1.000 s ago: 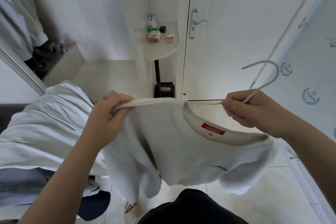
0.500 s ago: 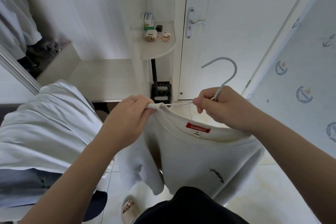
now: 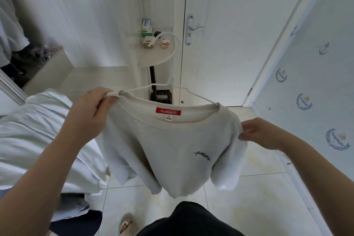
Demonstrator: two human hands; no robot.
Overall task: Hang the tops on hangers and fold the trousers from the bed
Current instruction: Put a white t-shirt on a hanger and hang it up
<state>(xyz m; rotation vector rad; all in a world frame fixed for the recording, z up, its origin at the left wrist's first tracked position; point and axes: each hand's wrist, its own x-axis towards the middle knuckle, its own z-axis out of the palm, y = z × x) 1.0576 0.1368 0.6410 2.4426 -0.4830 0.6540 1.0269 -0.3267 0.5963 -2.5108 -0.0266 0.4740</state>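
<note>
A cream T-shirt [image 3: 168, 151] with a red neck label hangs in front of me on a white hanger [image 3: 172, 59], whose arms pass inside the collar and whose hook curls up above it. My left hand [image 3: 93, 109] pinches the shirt's left shoulder together with the hanger's end. My right hand [image 3: 256, 132] pinches the fabric at the right shoulder, where the sleeve droops. More pale clothes [image 3: 34, 136] lie heaped on the bed at the left.
A white door [image 3: 229, 34] with a metal handle stands ahead. A small rounded shelf [image 3: 162, 57] with boxes and small items juts out left of it. A patterned wall [image 3: 316, 92] lies at the right. The floor is tiled. Dark clothing hangs at the far left.
The hanger has gone into the collar and its hook stands free. My right hand let go of the hook and dropped to the shirt's right shoulder. The shirt spread wider.
</note>
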